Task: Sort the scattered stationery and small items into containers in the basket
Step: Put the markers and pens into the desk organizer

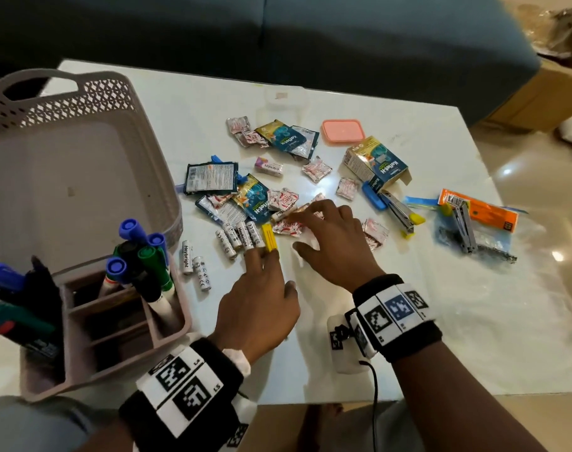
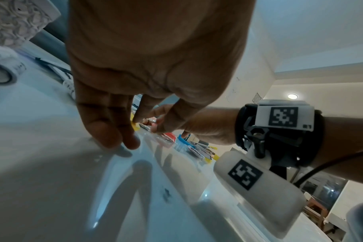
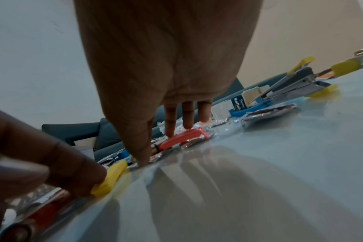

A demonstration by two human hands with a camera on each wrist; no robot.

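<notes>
Mid-table, near edge: left hand point(image 1: 258, 308) open, fingertips on yellow clip point(image 1: 269, 241), long axis pointing away; right hand point(image 1: 333, 243) open beside it, over the sachets point(image 1: 288, 227).

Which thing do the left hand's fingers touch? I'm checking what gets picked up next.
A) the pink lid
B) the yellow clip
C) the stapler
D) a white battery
B: the left hand has its fingers on the near end of the yellow clip, beside the row of batteries; the right wrist view shows the same touch.
</notes>
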